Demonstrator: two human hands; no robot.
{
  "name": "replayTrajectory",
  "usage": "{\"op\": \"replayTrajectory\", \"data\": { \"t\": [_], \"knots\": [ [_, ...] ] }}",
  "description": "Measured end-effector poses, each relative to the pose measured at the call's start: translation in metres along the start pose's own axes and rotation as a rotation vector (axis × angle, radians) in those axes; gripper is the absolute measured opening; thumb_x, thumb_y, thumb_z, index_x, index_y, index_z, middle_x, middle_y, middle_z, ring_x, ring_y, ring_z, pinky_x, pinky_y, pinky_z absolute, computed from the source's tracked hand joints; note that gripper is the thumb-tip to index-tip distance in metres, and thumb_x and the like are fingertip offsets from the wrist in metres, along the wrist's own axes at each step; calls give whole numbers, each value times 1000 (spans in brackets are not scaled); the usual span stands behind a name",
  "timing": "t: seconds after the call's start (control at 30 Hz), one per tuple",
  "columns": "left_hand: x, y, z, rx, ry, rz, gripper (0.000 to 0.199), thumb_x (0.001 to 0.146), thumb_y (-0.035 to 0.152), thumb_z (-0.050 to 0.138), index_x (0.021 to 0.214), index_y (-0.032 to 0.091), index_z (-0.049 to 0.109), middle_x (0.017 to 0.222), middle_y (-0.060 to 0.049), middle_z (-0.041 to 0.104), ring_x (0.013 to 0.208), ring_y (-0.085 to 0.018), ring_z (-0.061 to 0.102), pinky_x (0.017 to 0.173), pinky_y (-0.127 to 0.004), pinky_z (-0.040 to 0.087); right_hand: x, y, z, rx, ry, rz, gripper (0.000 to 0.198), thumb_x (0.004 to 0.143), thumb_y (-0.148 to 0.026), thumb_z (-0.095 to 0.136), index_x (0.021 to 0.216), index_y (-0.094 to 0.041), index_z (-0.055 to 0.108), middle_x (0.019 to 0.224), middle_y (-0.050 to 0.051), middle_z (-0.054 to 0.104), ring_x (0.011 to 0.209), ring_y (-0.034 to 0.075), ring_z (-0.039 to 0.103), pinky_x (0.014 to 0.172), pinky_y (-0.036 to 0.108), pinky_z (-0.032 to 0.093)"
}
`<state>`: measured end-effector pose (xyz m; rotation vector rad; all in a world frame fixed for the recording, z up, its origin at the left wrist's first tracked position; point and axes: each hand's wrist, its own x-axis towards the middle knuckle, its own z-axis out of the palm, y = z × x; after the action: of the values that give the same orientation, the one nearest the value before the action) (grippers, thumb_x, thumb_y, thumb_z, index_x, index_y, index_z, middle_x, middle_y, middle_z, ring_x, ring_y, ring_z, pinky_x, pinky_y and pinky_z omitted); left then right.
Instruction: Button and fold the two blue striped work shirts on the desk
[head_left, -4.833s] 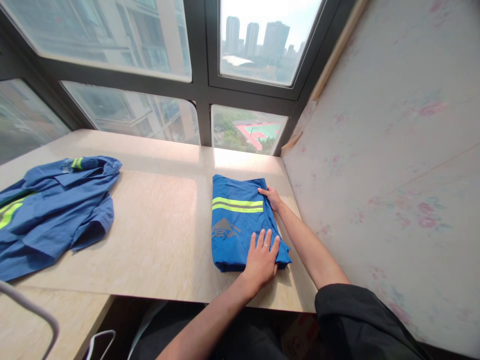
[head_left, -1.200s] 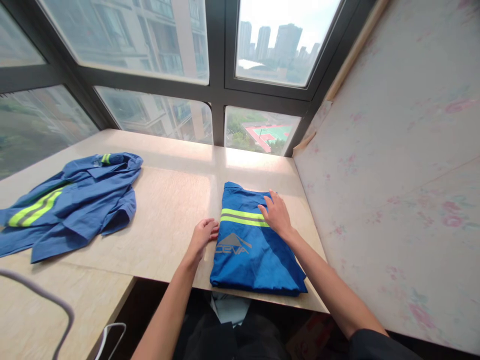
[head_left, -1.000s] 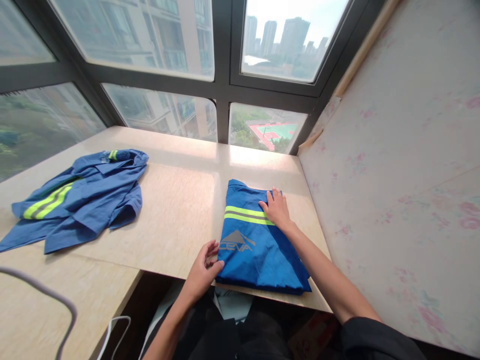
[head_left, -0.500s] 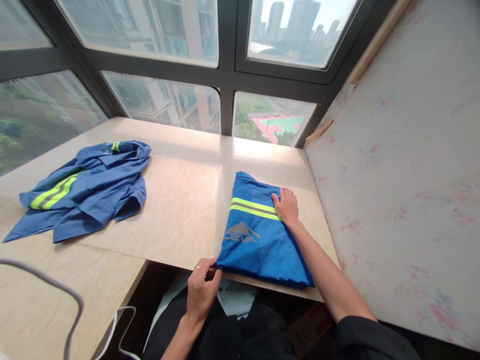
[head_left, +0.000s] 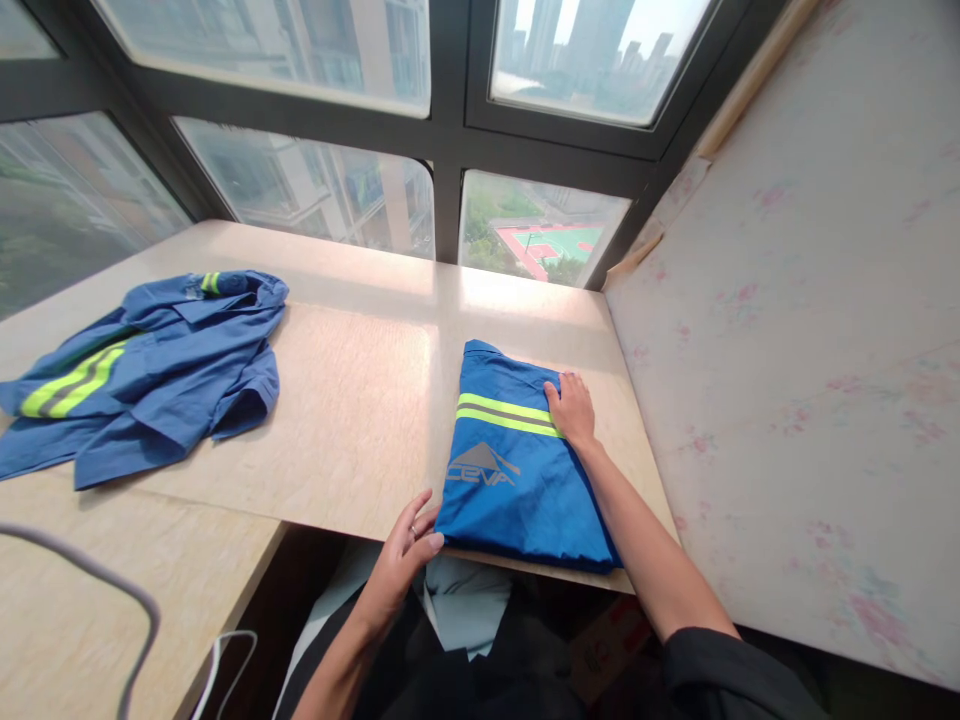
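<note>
In front of me a folded blue work jacket (head_left: 510, 485) lies flat, with a yellow-and-grey reflective stripe and a grey CEVA logo facing up. My right hand (head_left: 573, 408) rests on its upper right edge, fingers laid out over the cloth. At the near left corner is my left hand (head_left: 409, 548), fingers apart, the tips touching or just beside the fabric. A ring shows on one of its fingers. Further left a second blue garment (head_left: 169, 365) with matching stripes lies loosely crumpled.
The garments lie on a pale wood-grain tabletop (head_left: 352, 400) below dark-framed windows (head_left: 448, 140). A flowered wall (head_left: 787, 350) bounds the right side. A grey cable (head_left: 90, 570) and a white cable (head_left: 217, 660) hang at the lower left, near the table's edge.
My left hand has loosened its pinch on the jacket's near left corner and spread its fingers. My right hand stays on the cloth. The view has shifted slightly.
</note>
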<state>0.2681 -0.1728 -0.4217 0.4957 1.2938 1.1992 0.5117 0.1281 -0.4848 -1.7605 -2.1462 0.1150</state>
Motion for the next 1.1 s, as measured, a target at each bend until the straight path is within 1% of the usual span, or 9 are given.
{"op": "replayTrajectory", "data": {
  "t": [0.07, 0.17, 0.23, 0.43, 0.67, 0.83, 0.97, 1.03, 1.1],
  "knots": [
    [6, 15, 1, -97, -68, -130, 71, 77, 50, 72, 138, 17, 52, 128, -16, 65, 112, -26, 66, 94, -34, 51, -1, 1, 0, 1, -5, -8, 65, 101, -51, 25, 139, -4, 50, 149, 21, 45, 143, 32, 34, 116, 48, 26],
    [23, 29, 11, -124, -117, -221, 67, 76, 49, 75, 131, 14, 58, 118, -16, 71, 99, -26, 70, 80, -32, 55, -2, 2, 1, 13, -5, -14, 65, 101, -52, 24, 139, -5, 51, 149, 21, 46, 143, 31, 34, 116, 48, 26],
    [34, 32, 20, -118, -151, -229, 61, 73, 44, 78, 124, 13, 63, 114, -14, 73, 94, -26, 72, 76, -32, 57, -5, 3, 2, 29, 7, -13, 65, 101, -52, 24, 139, -6, 52, 148, 21, 47, 142, 32, 35, 116, 49, 27],
    [46, 21, 35, -99, -184, -153, 59, 63, 39, 86, 113, 12, 68, 114, -14, 73, 104, -29, 70, 89, -36, 55, -12, 4, 2, 60, 43, -35, 64, 101, -53, 25, 138, -9, 53, 146, 19, 50, 140, 32, 38, 115, 51, 29],
    [47, 9, 30, 46, -98, -7, 63, 61, 46, 86, 110, 11, 69, 112, -14, 74, 107, -31, 68, 97, -42, 52, -13, 1, -4, 37, 41, -56, 63, 102, -51, 25, 134, -7, 56, 144, 19, 52, 139, 29, 40, 116, 45, 29],
    [44, 6, 30, 8, -114, 29, 68, 65, 52, 83, 116, 12, 65, 120, -16, 70, 113, -30, 65, 100, -41, 51, -12, 0, -4, 49, 59, -49, 61, 102, -51, 24, 132, -10, 58, 141, 18, 56, 137, 29, 43, 114, 46, 32],
    [31, 5, 18, -21, -195, -100, 72, 67, 52, 83, 125, 18, 58, 125, -15, 68, 106, -28, 68, 86, -37, 58, -11, 1, -4, 68, 73, -51, 58, 101, -51, 27, 131, -13, 60, 139, 16, 57, 135, 29, 45, 113, 48, 33],
    [22, 6, 9, 1, -222, -195, 71, 67, 52, 83, 125, 19, 58, 122, -13, 69, 99, -26, 71, 77, -35, 59, -11, 1, -4, 76, 73, -53, 56, 101, -49, 28, 130, -13, 60, 139, 16, 57, 134, 29, 45, 113, 48, 33],
    [14, 7, 0, 9, -209, -228, 67, 66, 52, 83, 119, 18, 61, 114, -13, 71, 94, -24, 71, 76, -33, 59, -11, 1, -4, 81, 68, -51, 56, 101, -48, 29, 131, -11, 60, 139, 17, 57, 135, 30, 45, 113, 47, 33]
  ]
}}
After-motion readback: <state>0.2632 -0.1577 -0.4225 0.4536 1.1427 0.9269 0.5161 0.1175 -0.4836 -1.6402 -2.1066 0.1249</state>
